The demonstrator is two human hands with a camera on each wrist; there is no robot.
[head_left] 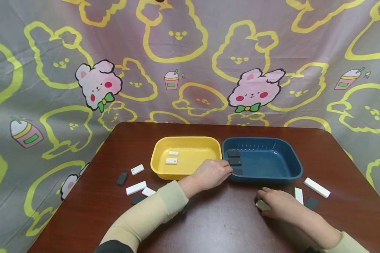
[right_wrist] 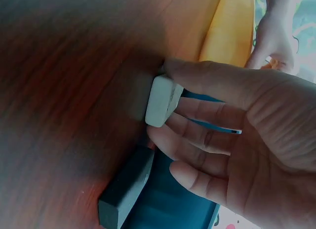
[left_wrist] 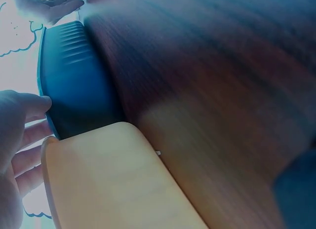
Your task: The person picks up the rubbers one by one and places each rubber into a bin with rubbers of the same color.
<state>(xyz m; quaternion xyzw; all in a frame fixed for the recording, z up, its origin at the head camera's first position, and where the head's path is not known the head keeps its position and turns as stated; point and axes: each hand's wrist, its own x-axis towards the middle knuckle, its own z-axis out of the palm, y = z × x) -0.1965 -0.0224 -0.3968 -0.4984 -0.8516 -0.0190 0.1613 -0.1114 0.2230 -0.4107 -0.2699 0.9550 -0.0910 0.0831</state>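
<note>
You seem to be sorting: your right hand [head_left: 279,204], lower right of the head view, pinches a pale block [right_wrist: 160,100], your left hand [head_left: 211,173] at centre hides its grip, and next likely calls for reaching the yellow tray [head_left: 197,158].

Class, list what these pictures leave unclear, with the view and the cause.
- Head view: part of a flat black block, covered by the beige fabric sleeve.
- Head view: the mark on the nearer white rectangular block in the yellow plastic tray, too small.
- Left wrist view: that tray's inside, hidden by its wall.
</note>
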